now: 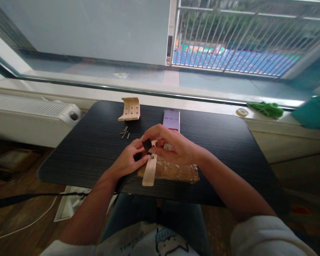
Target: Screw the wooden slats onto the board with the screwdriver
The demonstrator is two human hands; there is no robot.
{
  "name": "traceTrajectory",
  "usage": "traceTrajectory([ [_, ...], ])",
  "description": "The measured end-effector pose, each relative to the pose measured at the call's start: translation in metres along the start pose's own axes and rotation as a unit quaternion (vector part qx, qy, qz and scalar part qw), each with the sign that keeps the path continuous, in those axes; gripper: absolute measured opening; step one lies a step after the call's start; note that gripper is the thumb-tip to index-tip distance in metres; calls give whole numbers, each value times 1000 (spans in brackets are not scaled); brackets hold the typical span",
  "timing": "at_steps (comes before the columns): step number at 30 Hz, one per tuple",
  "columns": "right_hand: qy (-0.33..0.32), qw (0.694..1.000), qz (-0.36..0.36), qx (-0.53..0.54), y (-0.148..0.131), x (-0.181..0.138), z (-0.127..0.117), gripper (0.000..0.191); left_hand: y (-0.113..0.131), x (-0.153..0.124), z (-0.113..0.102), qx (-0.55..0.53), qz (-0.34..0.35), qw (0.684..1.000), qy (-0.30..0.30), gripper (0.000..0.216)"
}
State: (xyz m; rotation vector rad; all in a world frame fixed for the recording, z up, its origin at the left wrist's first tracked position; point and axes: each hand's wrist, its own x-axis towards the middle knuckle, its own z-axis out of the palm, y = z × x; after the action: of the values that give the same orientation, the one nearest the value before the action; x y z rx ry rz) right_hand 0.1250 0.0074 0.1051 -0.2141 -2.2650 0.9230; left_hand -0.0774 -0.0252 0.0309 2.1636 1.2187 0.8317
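Observation:
A pale wooden strip [148, 176] with holes lies across a brown perforated block [176, 171] wrapped in clear plastic. My left hand [128, 159] is closed at the strip's left side, its thumb pressed to the strip's edge and its fingertips partly hidden. Over the strip's far part, my right hand [176, 145] pinches a small dark piece [147, 145] between thumb and forefinger; its exact kind is unclear. Close to the right thumb, a small metal screw head or fitting [152, 156] shows on the strip.
Several metal screws [124, 133] lie on the dark table [93, 142], with a pale wooden holed piece [131, 109] behind them. A phone [171, 119] showing a timer lies beyond my right hand. Tape [242, 112] and a green cloth [266, 109] rest on the sill.

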Motion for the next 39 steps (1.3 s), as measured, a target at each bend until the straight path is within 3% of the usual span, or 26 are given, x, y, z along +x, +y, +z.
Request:
traceTrajectory([
  [7,-19,1000,-24,-6,1,3,-3,31,3,1,0,-2,5,1000,22,19],
  [14,9,998,-56,-18,2,4,-3,27,0,1,0,-1,12,1000,12,18],
  [24,31,998,-28,-44,3,3,-2,26,0,0,0,-12,2,1000,-1,18],
  [39,73,994,-42,-75,7,1,3,27,-6,0,2,-9,19,1000,9,19],
])
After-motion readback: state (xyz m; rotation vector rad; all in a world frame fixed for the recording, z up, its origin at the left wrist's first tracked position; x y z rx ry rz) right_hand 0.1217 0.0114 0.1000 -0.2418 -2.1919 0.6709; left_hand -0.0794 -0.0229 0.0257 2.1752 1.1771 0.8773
